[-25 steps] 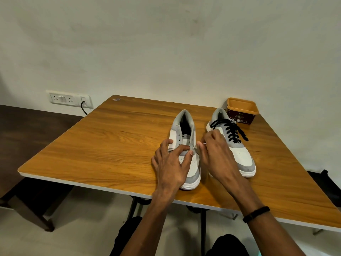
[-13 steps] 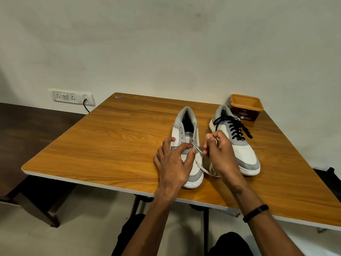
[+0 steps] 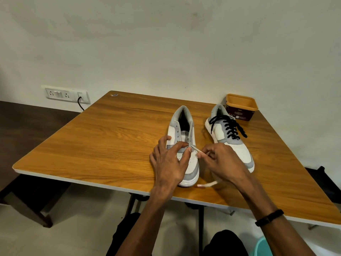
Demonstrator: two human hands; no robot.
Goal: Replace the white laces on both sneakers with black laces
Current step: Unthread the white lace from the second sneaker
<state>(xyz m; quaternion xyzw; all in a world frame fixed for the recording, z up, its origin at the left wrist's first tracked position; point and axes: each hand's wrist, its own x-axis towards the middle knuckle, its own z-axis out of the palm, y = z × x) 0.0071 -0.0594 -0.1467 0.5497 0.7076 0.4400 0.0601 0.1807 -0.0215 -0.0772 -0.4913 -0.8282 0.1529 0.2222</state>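
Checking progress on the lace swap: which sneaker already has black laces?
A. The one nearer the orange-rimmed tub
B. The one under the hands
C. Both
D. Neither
A: the grey-and-white sneaker with black laces sits beside the brown tub with the orange rim; the sneaker under the hands shows bare eyelets.

Plain off-white wall (image 3: 166, 43); white socket strip (image 3: 64, 94) with black cord plugged in; wood-grain worktop (image 3: 101, 145); pale floor (image 3: 83, 228); dark bench (image 3: 22, 196) at left.
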